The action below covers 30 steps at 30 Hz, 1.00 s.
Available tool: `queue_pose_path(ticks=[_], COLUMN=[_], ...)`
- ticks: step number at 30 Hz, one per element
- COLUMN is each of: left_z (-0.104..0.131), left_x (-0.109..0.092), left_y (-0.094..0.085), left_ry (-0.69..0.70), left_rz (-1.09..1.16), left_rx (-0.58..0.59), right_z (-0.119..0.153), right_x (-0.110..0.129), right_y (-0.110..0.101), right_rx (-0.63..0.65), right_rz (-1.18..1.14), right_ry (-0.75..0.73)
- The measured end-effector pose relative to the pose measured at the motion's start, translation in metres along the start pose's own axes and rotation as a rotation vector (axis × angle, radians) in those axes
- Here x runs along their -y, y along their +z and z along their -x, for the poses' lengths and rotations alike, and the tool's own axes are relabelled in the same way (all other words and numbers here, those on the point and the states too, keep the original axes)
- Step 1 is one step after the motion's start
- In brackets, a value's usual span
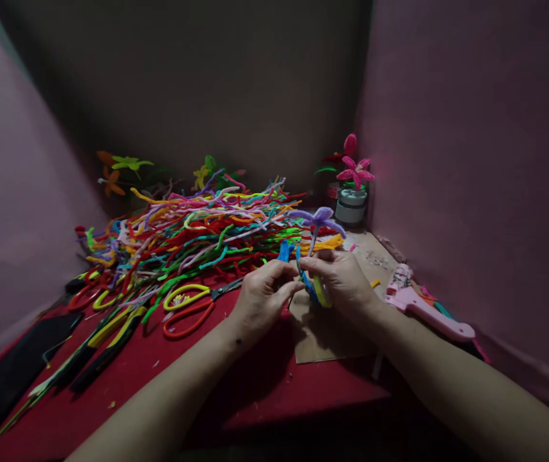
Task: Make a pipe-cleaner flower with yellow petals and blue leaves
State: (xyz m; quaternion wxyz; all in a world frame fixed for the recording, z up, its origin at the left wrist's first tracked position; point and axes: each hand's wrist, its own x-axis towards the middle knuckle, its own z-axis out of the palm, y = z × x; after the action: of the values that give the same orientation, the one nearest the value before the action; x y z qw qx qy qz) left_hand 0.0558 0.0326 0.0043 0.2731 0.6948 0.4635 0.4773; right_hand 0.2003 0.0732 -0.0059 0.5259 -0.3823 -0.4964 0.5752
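In the head view my left hand (269, 289) is closed in a pinch, with a blue strip (285, 251) sticking up above its fingers. My right hand (344, 279) is closed close beside it, fingertips almost meeting the left ones. The stem of a purple pipe-cleaner flower (321, 218) runs down into the right fingers, its petals standing above them. More blue strip and a yellow-green piece (322, 292) hang below the right fingers. Whether the blue parts are joined is hidden. Beneath the hands lies a cardboard sheet (322, 346).
A big heap of coloured pipe cleaners (207, 224) covers the back of the red table (255, 398). Scissors (197, 308), pliers (111, 340) and a black flat object (19, 378) lie left. At right are a pink glue gun (428, 311) and a potted pink flower (355, 171).
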Motion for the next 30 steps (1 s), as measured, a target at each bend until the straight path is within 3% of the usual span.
queue_pose_path(ticks=[7, 14, 20, 23, 30], left_z=[0.008, 0.011, 0.008, 0.008, 0.008], left_x=[0.005, 0.009, 0.011, 0.008, 0.003], left_y=[0.005, 0.005, -0.003, -0.005, -0.004], left_ry=[0.279, 0.457, 0.383, 0.355, 0.46], left_rz=[-0.339, -0.709, -0.526, -0.414, -0.389], left_rx=[-0.028, 0.059, -0.019, 0.009, 0.121], right_z=[0.008, 0.006, 0.004, 0.003, 0.005], right_x=[0.002, 0.001, 0.005, 0.005, 0.008], right_y=[0.005, 0.004, 0.002, 0.001, 0.0], right_rx=[-0.004, -0.015, 0.005, 0.019, 0.029], right_rz=[-0.033, -0.045, -0.152, -0.173, -0.173], right_ry=[0.021, 0.06, 0.146, 0.136, 0.129])
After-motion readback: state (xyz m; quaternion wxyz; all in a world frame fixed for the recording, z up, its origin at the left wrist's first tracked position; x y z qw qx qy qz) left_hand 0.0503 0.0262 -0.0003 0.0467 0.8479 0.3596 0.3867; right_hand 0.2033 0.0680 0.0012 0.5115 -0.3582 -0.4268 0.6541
